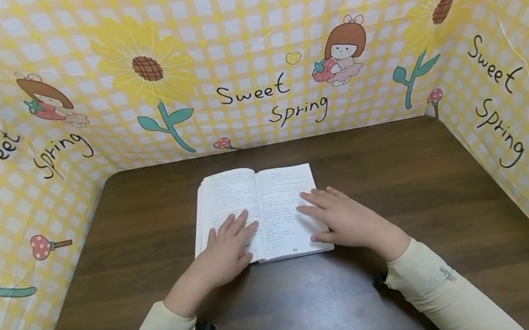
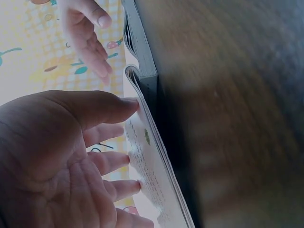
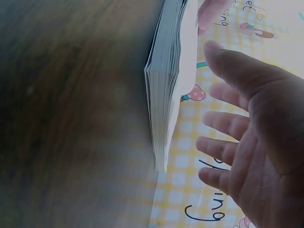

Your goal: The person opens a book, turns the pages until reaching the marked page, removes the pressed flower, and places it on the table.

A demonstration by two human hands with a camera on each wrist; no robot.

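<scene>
Lightly, the left grip [image 1: 227, 252] touches the left page [image 1: 231, 194] of an opened book [image 1: 272, 211], fingers spread; the right grip [image 1: 346, 221], also wide, hovers at the right page's [image 1: 285, 185] outer edge. Beneath both, the book lies on the counter [image 1: 402, 164], lower left page covered, print illegibly small.

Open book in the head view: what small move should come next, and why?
Probably lower the right hand onto the right page: the right wrist view shows its fingers apart from the paper, while the left hand appears to touch the left page.
</scene>
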